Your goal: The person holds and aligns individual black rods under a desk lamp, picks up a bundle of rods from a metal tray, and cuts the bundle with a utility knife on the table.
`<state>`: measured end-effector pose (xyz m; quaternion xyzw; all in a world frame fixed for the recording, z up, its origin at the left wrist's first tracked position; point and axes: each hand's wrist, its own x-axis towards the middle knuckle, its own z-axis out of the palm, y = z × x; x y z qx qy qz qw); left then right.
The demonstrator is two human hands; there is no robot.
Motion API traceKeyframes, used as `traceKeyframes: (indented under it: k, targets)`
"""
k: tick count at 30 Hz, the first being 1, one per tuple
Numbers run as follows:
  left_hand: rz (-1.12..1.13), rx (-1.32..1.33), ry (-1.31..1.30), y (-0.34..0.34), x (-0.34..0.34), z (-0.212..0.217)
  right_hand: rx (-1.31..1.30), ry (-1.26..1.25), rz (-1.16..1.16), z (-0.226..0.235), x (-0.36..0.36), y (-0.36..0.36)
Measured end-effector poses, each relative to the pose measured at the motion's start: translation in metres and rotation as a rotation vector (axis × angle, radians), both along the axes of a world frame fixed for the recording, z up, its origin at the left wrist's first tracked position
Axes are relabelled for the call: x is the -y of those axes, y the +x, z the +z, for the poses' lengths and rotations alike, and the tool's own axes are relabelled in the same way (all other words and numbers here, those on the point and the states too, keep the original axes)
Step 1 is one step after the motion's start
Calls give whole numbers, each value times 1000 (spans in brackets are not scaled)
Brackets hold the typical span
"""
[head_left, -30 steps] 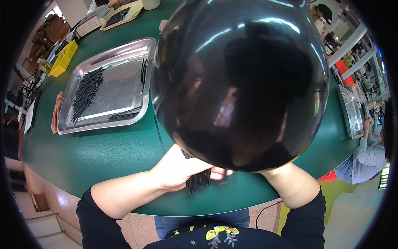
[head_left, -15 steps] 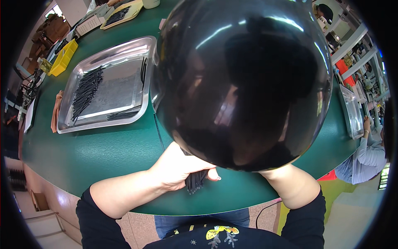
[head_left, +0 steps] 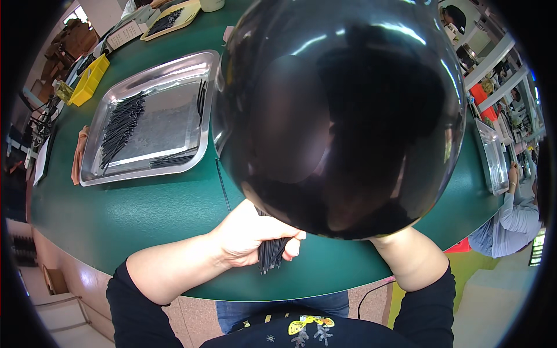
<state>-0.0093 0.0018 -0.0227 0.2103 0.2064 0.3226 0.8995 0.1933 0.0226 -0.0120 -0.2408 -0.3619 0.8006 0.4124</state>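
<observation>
My left hand [head_left: 246, 233] is closed round a bundle of thin black wires [head_left: 270, 255], whose lower ends stick out below the fingers. The upper part of the bundle is hidden by the hand and by a large glossy black dome [head_left: 348, 197] that fills the upper middle of the view. Behind the dome my right hand is out of sight; only its wrist and forearm [head_left: 412, 258] show, so its fingers cannot be judged. A shiny metal tray [head_left: 168, 142] lies to the left, with a pile of similar black wires [head_left: 122, 127] at its left side.
All this is on a green table [head_left: 168, 214]. A loose black wire [head_left: 223, 185] lies between tray and dome. At the far left stand a yellow bin [head_left: 90, 81] and a pale tray [head_left: 188, 17] with black pieces. Another person [head_left: 510, 217] sits at the right by a metal tray [head_left: 490, 156].
The fingertips of my left hand have shifted against the wire bundle, and its lower ends sit slightly differently. Reflections on the dome have changed. The right forearm has barely moved.
</observation>
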Motion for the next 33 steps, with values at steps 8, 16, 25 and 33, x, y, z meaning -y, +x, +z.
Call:
traceKeyframes:
  k: [8,16,25,33]
  targets:
    - [37,-164,-16,8,2,17,427,819,-33,-1,-11,-4]
    - [162,-188,100,11,2,18,-21,536,-76,-14,-11,13]
    - [171,-236,157,12,3,13,323,1119,-411,-28,-11,6]
    - [123,-253,127,10,4,17,-74,24,-53,-21,0,1]
